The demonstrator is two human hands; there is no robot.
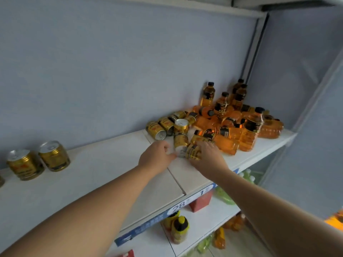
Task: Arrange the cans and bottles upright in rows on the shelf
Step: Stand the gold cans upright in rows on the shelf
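Observation:
Two gold cans [25,164] [54,155] stand upright at the left of the white shelf [92,173]. Further right lies a heap of gold cans [157,129], with one can [181,126] standing among them. Behind it, orange bottles [228,141] with black caps lie jumbled, and a few bottles [207,94] [250,128] stand upright. My right hand [207,156] grips a lying gold can [194,152] at the front of the heap. My left hand [157,154] is just left of another lying can [181,142]; its fingers are loosely curled and its thumb tip is at the can's silver end.
A blue back wall and a grey side post close the shelf at the right. A price strip [178,206] runs along the front edge. The shelf below holds a red box [200,201], yellow-capped bottles [179,229] and green bottles [224,196].

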